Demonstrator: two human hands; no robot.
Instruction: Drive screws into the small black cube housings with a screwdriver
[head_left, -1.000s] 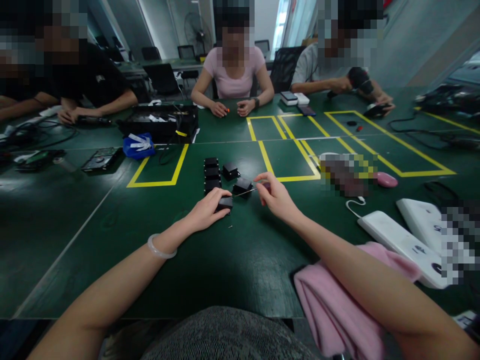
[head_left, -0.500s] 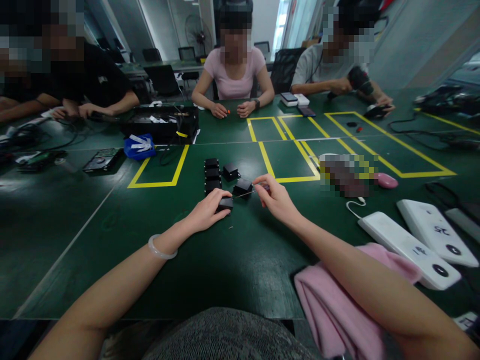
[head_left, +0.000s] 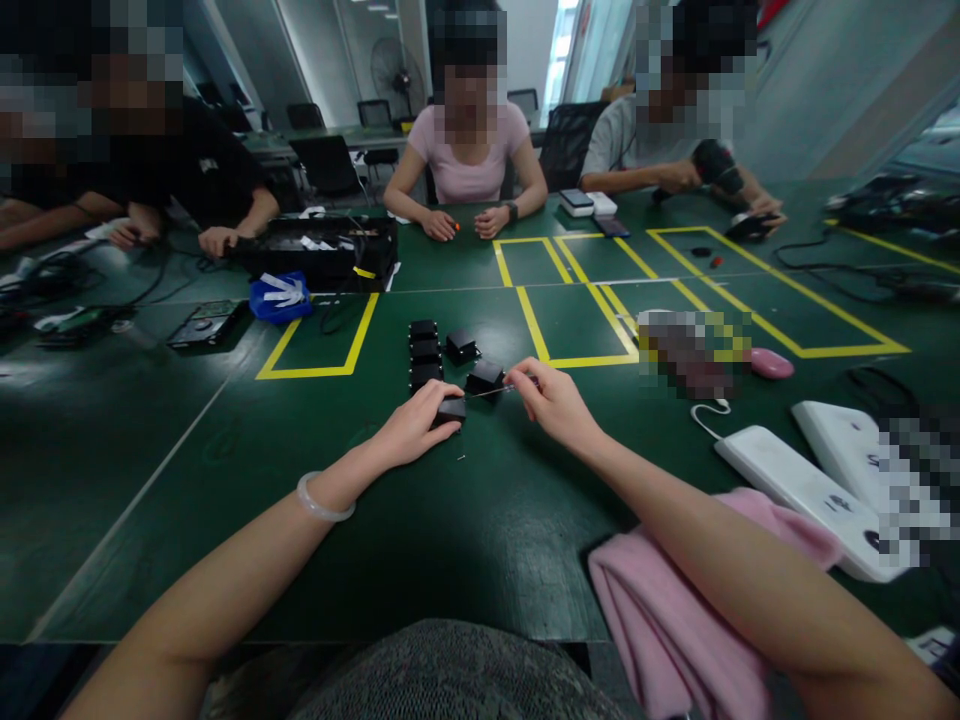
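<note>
My left hand [head_left: 417, 424] is closed around a small black box [head_left: 451, 409] on the green table. In my right hand [head_left: 551, 398] is a thin screwdriver [head_left: 491, 391], gripped between the fingers. Its slender shaft points left, with the tip at the right side of the held box. Just behind the shaft sits another black box [head_left: 486, 377], and a further black box [head_left: 462, 346] lies beyond it. Several more black boxes [head_left: 424, 350] stand in a column behind my left hand. A tiny screw [head_left: 461, 457] lies on the table in front of the held box.
Yellow tape [head_left: 592, 358] marks rectangles on the table. To the right are a pink mouse [head_left: 771, 363], white power banks [head_left: 795, 490] and a pink cloth [head_left: 660, 590]. A blue pouch [head_left: 280, 298] and a black case [head_left: 322, 250] stand left. Several people sit opposite.
My hands, the held box and the screwdriver stay almost in place; the shaft lies slightly flatter. At the far left, a co-worker's hand has moved right to the black case.
</note>
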